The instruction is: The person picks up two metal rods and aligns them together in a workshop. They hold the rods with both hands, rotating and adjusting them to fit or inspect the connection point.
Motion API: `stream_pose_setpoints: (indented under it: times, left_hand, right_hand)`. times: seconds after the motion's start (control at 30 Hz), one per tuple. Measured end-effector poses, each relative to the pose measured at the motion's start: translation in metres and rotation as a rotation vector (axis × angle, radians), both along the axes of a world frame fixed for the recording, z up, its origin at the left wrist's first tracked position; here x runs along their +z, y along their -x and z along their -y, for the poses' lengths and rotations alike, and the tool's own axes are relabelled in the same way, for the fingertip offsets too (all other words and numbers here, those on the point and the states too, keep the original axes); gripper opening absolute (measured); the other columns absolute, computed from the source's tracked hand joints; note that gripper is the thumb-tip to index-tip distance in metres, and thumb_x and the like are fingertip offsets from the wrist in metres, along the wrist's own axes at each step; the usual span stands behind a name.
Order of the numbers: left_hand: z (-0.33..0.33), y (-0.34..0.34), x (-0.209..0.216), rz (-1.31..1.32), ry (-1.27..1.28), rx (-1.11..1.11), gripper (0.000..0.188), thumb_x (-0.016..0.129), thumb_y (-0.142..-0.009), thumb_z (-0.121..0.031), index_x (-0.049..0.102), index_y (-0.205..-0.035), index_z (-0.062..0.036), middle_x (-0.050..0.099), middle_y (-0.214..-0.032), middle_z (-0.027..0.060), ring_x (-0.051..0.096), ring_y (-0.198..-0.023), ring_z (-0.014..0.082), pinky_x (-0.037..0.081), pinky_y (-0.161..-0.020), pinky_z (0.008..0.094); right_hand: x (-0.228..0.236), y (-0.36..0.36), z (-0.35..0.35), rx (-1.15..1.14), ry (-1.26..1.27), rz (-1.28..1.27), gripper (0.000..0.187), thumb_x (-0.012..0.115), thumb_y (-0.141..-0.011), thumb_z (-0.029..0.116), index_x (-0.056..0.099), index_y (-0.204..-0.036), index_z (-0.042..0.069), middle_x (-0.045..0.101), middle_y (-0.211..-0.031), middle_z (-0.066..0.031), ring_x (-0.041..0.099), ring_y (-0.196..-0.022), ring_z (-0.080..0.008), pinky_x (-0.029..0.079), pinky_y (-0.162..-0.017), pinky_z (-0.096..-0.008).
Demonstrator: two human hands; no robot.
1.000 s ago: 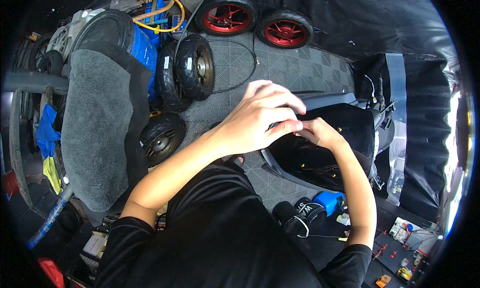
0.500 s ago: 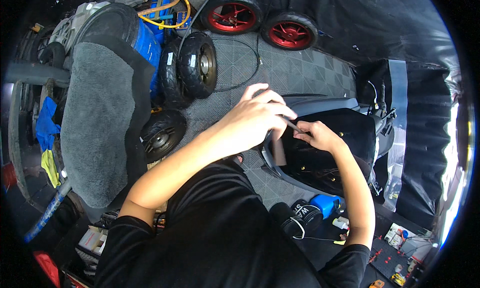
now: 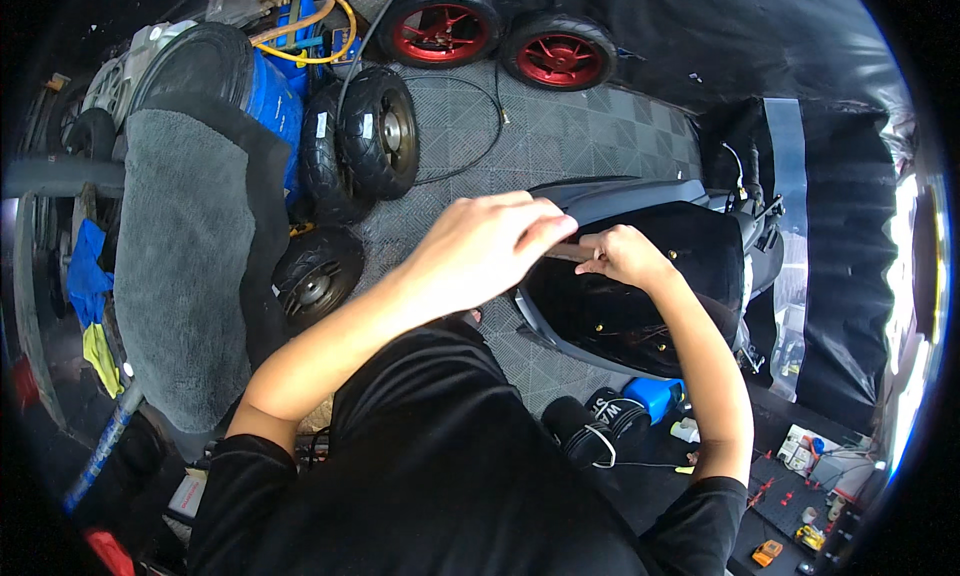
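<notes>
Filling the nearest part of the view, a black shirt is worn by the person, and two bare forearms are extended from its sleeves. Above the shirt, the left hand is held with its back turned upward; its thumb is pointed toward the right hand, while the other fingers are largely hidden, so whether anything is grasped by them cannot be told. A thin brownish strip is pinched between the thumb and fingers of the right hand. It is seen in the gap between the hands, over one end of a glossy black panel, and its left end is concealed by the left hand.

The panel is dotted with small brass-coloured fasteners and bordered by grey bodywork; part of it is covered by the right hand and forearm. To the lower right, two black cylinders and a blue container are set by a dark counter, on which an orange item is placed. To the left, a grey plush cloth is spread, and a blue drum is partly blocked by its dark edging.

Farther off, two black-tyred wheels are stood side by side on the grey tiled floor, a black cable is looped across it, and two red-rimmed wheels are laid near black sheeting.
</notes>
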State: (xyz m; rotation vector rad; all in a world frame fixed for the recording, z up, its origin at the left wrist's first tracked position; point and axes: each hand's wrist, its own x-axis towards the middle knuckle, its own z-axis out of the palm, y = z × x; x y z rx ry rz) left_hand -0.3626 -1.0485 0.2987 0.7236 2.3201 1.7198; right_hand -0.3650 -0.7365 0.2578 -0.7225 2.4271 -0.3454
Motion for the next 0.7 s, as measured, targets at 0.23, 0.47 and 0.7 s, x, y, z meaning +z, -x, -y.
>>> stream_pose_setpoints:
  times: [0.23, 0.47, 0.7]
  left_hand:
    - [-0.022, 0.002, -0.012, -0.188, -0.007, 0.012, 0.028, 0.062, -0.096, -0.024, 0.072, -0.077, -0.0064, 0.06, -0.078, 0.0076, 0.062, -0.078, 0.0229, 0.039, -0.076, 0.0379]
    - [-0.017, 0.003, 0.002, -0.481, 0.065, 0.113, 0.038, 0.068, -0.086, -0.021, 0.065, -0.122, -0.0076, 0.061, -0.119, 0.0136, 0.057, -0.119, 0.0302, 0.041, -0.099, 0.0392]
    - [-0.01, -0.006, -0.008, 0.374, -0.152, -0.076, 0.032, 0.052, -0.102, -0.002, 0.062, -0.131, -0.0016, 0.075, -0.1, 0.0143, 0.073, -0.08, 0.0165, 0.058, -0.077, 0.0293]
  right_hand:
    - [0.011, -0.009, 0.008, -0.083, 0.088, 0.025, 0.022, 0.074, -0.087, 0.022, 0.063, -0.094, 0.004, 0.069, -0.08, -0.0176, 0.068, -0.078, -0.0395, 0.051, -0.068, -0.0491]
    - [0.012, -0.013, 0.0, -0.086, 0.092, 0.001, 0.018, 0.068, -0.093, 0.02, 0.064, -0.095, 0.003, 0.067, -0.076, -0.0204, 0.066, -0.078, -0.0431, 0.052, -0.067, -0.0504]
    - [0.007, -0.016, -0.007, -0.056, 0.068, -0.158, 0.033, 0.073, -0.088, 0.035, 0.061, -0.08, 0.005, 0.058, -0.062, -0.0166, 0.062, -0.064, -0.04, 0.047, -0.057, -0.0464]
